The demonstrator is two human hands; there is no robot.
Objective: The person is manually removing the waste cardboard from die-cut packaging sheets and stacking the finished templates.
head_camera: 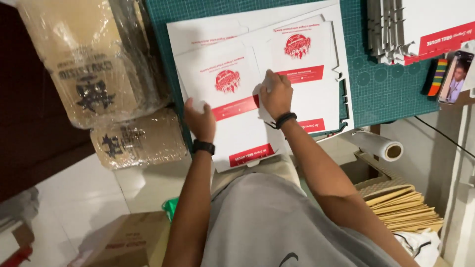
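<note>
A flat white carton blank [232, 99] with red print lies nearest me on the green cutting mat [386, 89], on top of several similar blanks [307, 64]. My left hand [199, 118] grips the left edge of the top blank, fingers curled over it. My right hand [275, 94] presses down on a fold near the blank's middle, fingers bent on the card. Both wrists wear black bands.
Plastic-wrapped bundles of brown bags [94, 64] stand at the left. A stack of folded white cartons [410, 29] and a phone [455, 76] sit at the top right. A roll of clear film [381, 146], brown paper sheets [405, 207] and a cardboard box [128, 240] lie lower down.
</note>
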